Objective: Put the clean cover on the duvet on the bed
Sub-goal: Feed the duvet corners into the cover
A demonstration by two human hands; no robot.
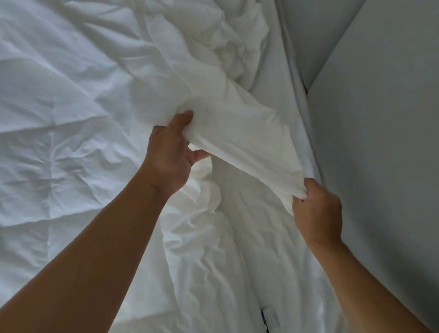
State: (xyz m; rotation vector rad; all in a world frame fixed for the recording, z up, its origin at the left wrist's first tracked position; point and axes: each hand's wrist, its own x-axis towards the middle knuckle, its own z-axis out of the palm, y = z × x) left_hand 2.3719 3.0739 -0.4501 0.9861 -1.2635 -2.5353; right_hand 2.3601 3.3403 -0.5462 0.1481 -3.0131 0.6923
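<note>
Single head view: looks steeply down and forward, close over the bed; wall along right edge.

Looks down from head height onto a bed heaped with white bedding. Shows two bare forearms reaching forward. Catches the left hand pinching a fold of the cover between thumb and curled fingers, and the right hand clutching the same fabric in a fist near the bed's right edge. Shows a band of cover raised and pulled taut between both hands, running back into a crumpled heap. Takes in the creased, quilted duvet filling the left side. Picks out a small white label with dark print low down, between the forearms. Ends at right with a plain grey wall.
</note>
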